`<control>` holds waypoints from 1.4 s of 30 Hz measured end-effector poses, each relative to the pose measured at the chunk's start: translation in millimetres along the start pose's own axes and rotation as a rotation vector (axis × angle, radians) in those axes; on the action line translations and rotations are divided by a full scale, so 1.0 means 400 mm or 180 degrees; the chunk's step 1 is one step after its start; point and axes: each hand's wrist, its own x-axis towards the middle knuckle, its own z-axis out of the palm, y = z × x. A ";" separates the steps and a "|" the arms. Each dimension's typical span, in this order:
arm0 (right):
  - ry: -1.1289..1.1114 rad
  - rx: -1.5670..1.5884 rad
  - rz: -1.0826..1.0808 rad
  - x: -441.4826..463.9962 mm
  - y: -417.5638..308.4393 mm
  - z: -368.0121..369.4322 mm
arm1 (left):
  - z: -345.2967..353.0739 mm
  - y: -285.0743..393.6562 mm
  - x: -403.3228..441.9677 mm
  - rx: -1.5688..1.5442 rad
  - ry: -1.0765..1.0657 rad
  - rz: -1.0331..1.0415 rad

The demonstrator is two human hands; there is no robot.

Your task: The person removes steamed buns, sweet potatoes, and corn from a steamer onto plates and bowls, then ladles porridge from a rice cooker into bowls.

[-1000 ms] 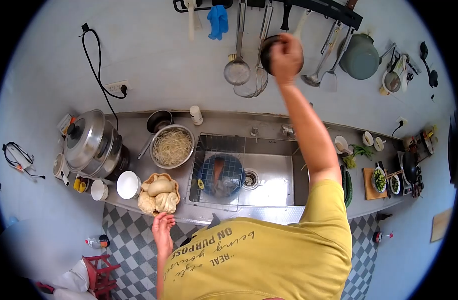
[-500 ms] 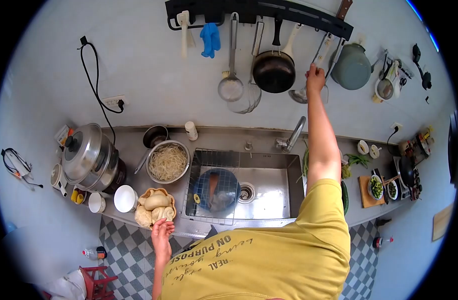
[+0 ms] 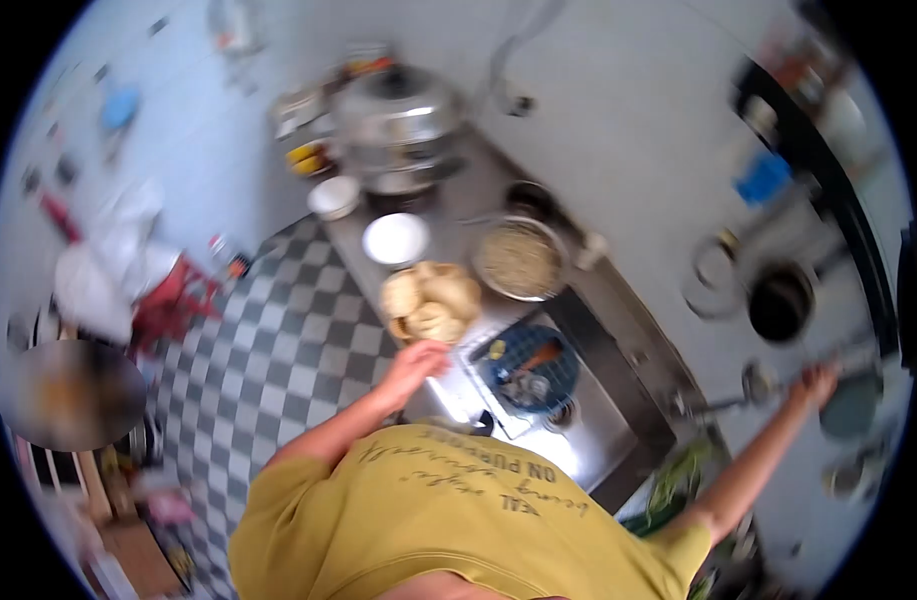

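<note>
My right hand reaches out to the wall utensils, its fingers closed round the handle of a ladle. Motion blur softens the grip. Just beyond that hand hangs a grey-green pan. My left hand is held near the counter's front edge, close to a basket of pale, rounded pieces that look like mushrooms. Its fingers are loosely stretched, with nothing visible in them. A blue colander or basin with a brown-handled tool sits in the sink.
A steel bowl of bean sprouts, white bowls and a large lidded steamer stand along the counter. The faucet juts over the sink. A black pan and blue gloves hang on the wall. A red stool stands on the checkered floor.
My view has swung left and tilted, bringing more floor into sight and blurring the scene. My right hand stays at the ladle; my left hand remains near the basket, with its fingers straighter.
</note>
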 end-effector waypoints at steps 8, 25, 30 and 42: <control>-0.3095 -0.0924 -0.0175 -0.989 -0.017 0.456 | -0.058 0.108 -0.103 -0.1454 -0.0907 -0.0310; -0.6188 0.0820 -0.2265 -2.369 0.014 0.981 | -0.822 0.233 -0.778 -0.1643 0.0156 -0.0029; -0.6896 0.0197 0.2211 -2.688 0.067 1.014 | -1.037 0.267 -0.839 -0.1268 0.1551 0.0313; -0.7288 0.1768 0.3081 -3.302 0.116 1.410 | -1.586 0.402 -0.873 -0.0233 0.2357 0.0334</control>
